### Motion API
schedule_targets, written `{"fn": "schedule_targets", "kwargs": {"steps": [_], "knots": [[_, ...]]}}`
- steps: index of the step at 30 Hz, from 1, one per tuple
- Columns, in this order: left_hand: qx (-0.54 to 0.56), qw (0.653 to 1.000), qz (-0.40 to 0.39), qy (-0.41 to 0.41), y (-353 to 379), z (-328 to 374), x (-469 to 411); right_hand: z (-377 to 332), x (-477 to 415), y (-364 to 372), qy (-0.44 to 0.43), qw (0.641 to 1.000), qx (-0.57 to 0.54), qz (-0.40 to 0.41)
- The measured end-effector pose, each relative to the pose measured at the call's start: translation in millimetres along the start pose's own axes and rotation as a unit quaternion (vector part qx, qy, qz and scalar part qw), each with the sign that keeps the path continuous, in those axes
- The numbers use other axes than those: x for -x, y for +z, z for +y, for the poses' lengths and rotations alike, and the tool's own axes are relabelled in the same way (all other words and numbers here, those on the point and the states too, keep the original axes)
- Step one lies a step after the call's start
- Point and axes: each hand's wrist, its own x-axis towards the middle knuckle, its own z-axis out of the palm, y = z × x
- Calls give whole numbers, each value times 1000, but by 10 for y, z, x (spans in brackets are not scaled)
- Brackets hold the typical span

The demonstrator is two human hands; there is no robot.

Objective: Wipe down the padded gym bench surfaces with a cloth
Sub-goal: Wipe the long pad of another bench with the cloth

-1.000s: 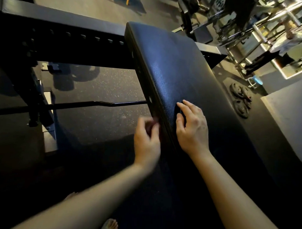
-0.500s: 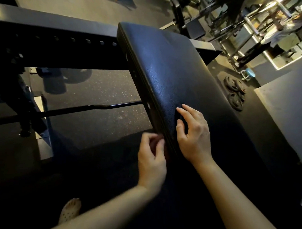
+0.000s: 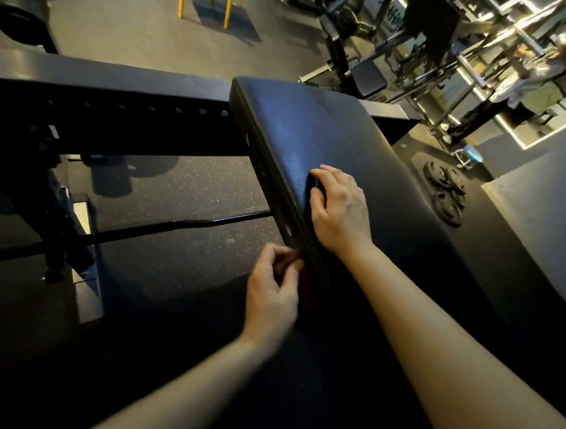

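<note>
Gleaming black padded bench (image 3: 367, 146), dark reddish cloth (image 3: 297, 263) edgewise

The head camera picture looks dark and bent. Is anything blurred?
Head view: dim, light comes from the far racks; lower frame nearly black. The left hand is motion-blurred, the right hand on the bench pad sharper. Wide-angle lens curves the pad's edges.

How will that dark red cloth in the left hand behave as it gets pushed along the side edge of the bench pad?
Probably floppy: the cloth bunches in the left hand's grip and hangs limp. Likely light, since a fingertip pinch holds it. It may drag rather than glide, as the bench pad looks pebbled. The right hand rests on the pad.
</note>
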Motion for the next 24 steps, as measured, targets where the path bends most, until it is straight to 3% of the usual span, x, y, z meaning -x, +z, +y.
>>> {"fn": "schedule_targets", "kwargs": {"steps": [2, 6, 9, 13, 15, 19, 21, 24], "knots": [[10, 1000, 18, -2, 37, 45, -40, 2, -12, 24, 2, 1000, -7, 11], [-1, 991, 133, 0, -2, 90, -1114, 16, 15, 59, 9, 999, -33, 36], [-16, 988, 152, 20, -2, 94, -1199, 9, -8, 82, 7, 998, -33, 46], [16, 999, 50, 6, 79, -52, -146, 8, -12, 94, 4, 998, -32, 52], [-4, 999, 25, 32, 36, -58, -144, 11, -15, 100, 4, 998, -31, 53], [-11, 995, 100, 26, -46, 22, -970, 1, -10, 103, 8, 998, -34, 55], [4, 993, 118, 19, -1, 4, -965, -1, -2, 101, 10, 998, -30, 55], [4, 999, 49, 8, 63, -43, -259, -3, -8, 88, 10, 998, -27, 54]]}}
